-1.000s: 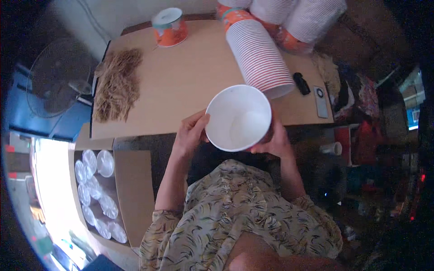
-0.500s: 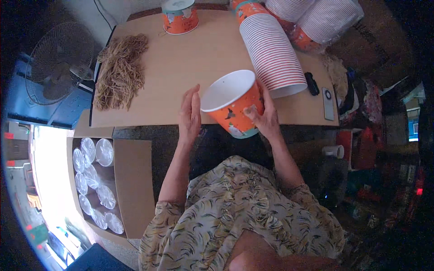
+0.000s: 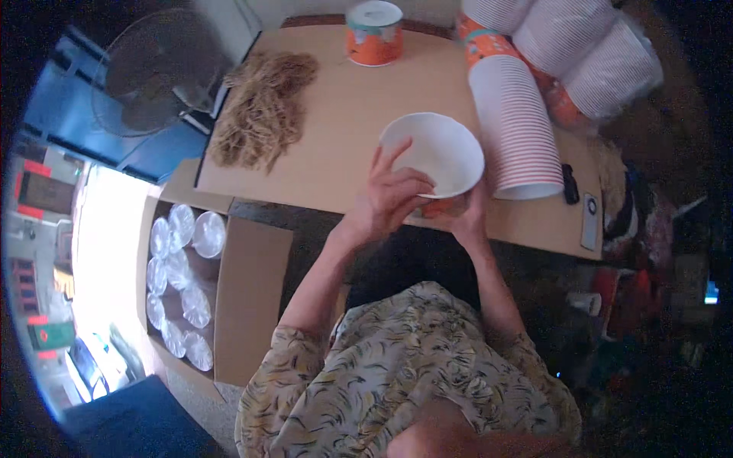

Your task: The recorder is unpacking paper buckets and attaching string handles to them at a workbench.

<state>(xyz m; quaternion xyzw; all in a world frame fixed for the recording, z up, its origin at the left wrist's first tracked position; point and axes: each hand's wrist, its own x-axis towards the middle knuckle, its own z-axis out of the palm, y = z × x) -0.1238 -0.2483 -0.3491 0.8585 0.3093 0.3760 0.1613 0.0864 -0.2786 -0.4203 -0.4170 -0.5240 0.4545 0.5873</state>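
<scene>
An orange paper bucket [image 3: 439, 145] with a white inside is held above the table's near edge, its mouth tipped up toward me. My right hand [image 3: 469, 216] grips its outer wall low on the right side, partly hidden by the bucket. At the front left of the rim is my left hand [image 3: 389, 197], some fingers reaching over into the mouth and others below it. Just right of the bucket lies a long nested stack of matching buckets [image 3: 518, 126], open end toward me. A similar orange bucket [image 3: 374, 44] with a pale top stands at the table's far side.
A tan bundle of strings [image 3: 263, 111] lies on the table's left. Plastic-wrapped bucket stacks [image 3: 569, 42] fill the far right; a black object [image 3: 569, 185] and a flat grey device [image 3: 589, 221] sit nearer. Below left, an open carton [image 3: 250, 301] holds several plastic-wrapped stacks.
My left hand has come from beside the bucket onto its rim. The bucket's mouth has turned more toward me. The whole view has shifted, with table items appearing farther right.
</scene>
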